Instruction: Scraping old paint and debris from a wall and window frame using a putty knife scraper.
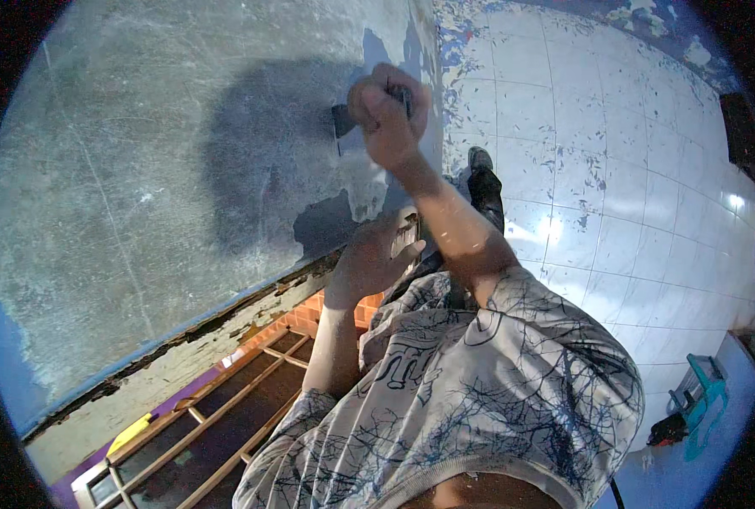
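Observation:
My right hand (387,114) is closed in a fist around the dark handle of a scraper. The scraper's flat blade (342,121) meets the wall (174,144), which is mostly bare grey with scratches. Ragged patches of blue paint (326,225) remain on it just below the blade. My left hand (369,259) lies lower down by the wall's edge and a worn wooden frame, with its thumb spread from the fingers. Nothing shows in it, though its fingertips are partly in shadow.
Paint flakes litter the white tiled floor (581,161), where my shoe (479,159) stands near the wall. A teal step stool (706,399) is at the lower right. Slatted wooden framework (216,416) and a yellow object (130,434) lie at the lower left.

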`<state>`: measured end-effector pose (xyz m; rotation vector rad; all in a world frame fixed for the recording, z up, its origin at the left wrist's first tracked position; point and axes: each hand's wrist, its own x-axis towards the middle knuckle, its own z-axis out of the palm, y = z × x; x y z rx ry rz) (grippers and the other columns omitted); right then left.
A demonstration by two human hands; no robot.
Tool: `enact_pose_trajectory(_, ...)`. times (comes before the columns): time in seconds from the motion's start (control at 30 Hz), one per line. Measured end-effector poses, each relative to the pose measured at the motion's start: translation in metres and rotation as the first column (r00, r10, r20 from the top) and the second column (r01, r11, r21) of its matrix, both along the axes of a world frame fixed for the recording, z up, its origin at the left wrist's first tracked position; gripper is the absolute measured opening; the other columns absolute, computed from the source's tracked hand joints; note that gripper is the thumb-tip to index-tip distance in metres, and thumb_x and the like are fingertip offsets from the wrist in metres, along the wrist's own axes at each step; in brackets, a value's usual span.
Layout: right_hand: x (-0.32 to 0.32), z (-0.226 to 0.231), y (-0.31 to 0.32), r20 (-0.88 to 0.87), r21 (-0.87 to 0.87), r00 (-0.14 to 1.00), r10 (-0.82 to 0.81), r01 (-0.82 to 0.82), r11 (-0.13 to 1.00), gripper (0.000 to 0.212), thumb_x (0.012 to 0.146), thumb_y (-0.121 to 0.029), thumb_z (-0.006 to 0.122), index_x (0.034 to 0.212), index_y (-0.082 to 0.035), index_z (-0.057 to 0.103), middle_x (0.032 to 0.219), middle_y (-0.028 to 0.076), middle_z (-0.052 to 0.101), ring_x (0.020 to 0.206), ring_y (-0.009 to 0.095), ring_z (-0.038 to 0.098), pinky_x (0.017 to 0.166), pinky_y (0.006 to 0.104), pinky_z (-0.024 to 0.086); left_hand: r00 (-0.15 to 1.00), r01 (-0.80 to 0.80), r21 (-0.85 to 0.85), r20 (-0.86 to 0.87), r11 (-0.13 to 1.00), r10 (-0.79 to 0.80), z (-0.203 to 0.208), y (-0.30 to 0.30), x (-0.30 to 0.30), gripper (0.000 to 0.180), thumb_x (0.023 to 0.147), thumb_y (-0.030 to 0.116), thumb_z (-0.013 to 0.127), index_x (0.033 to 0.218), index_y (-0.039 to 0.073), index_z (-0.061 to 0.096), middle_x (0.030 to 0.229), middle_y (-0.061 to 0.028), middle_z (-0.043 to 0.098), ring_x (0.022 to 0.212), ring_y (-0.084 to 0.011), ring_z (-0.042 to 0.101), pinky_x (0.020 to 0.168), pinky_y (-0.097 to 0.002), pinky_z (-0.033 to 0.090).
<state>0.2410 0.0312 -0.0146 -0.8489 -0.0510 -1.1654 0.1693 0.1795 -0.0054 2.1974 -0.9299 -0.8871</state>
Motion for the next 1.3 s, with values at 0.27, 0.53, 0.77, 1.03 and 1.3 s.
enact_pose_trajectory(0.27,0.011,0.008,-0.004,-0.092,-0.115,0.966,-0.242,0.231,0.966,0.022,0.078,-0.014,0.048,0.061,-0.007,0.035,0.048,0.002,0.032,0.040,0.010,0.026,0.040,0.0264,0.022,0.993,0.104,0.051,0.055,0.993,-0.107,-0.015,0.006,0.007,0.044,0.080,0.030,0.056,0.115,0.004,0.046,0.098,-0.0193,0.055,0.091,-0.0348,0.055,0.077,-0.0406,0.043)
enact_pose_trajectory(0.53,-0.020,0.032,-0.026,0.249,0.093,0.919,0.307,-0.338,0.936,0.025,0.081,-0.018,0.048,0.061,-0.009,0.037,0.045,-0.001,0.031,0.039,0.010,0.026,0.041,0.0248,0.023,0.997,0.070,0.087,-0.026,0.994,-0.068,-0.006,0.003,0.012,0.046,0.080,0.030,0.056,0.116,0.004,0.046,0.095,-0.0206,0.057,0.087,-0.0337,0.056,0.076,-0.0400,0.044)
enact_pose_trajectory(0.77,0.007,-0.017,0.000,-0.186,0.151,0.952,0.243,-0.216,0.965,0.044,0.085,-0.045,0.044,0.060,-0.011,0.035,0.046,-0.003,0.029,0.042,0.009,0.029,0.041,0.0232,0.024,1.000,0.020,-0.087,0.015,0.996,-0.019,-0.024,0.014,0.018,0.050,0.079,0.037,0.055,0.115,0.003,0.047,0.086,-0.0181,0.058,0.081,-0.0338,0.056,0.072,-0.0407,0.044)
enact_pose_trajectory(1.03,-0.007,0.008,-0.008,0.087,0.055,0.953,0.292,-0.297,0.953,0.035,0.085,-0.034,0.040,0.059,-0.011,0.034,0.044,-0.001,0.029,0.040,0.009,0.023,0.040,0.0247,0.022,0.997,0.048,0.007,0.052,0.999,-0.048,-0.015,0.012,0.017,0.048,0.079,0.037,0.056,0.113,0.003,0.048,0.082,-0.0192,0.056,0.078,-0.0335,0.055,0.072,-0.0406,0.043)
enact_pose_trajectory(1.3,-0.007,0.000,-0.014,0.220,0.170,0.939,0.265,-0.304,0.937,0.032,0.084,-0.031,0.040,0.060,-0.012,0.033,0.044,-0.004,0.027,0.037,0.010,0.022,0.038,0.0241,0.022,0.994,0.103,0.157,0.007,0.982,-0.106,-0.009,0.007,0.017,0.043,0.084,0.034,0.053,0.114,0.004,0.048,0.104,-0.0188,0.057,0.093,-0.0298,0.057,0.079,-0.0360,0.044)
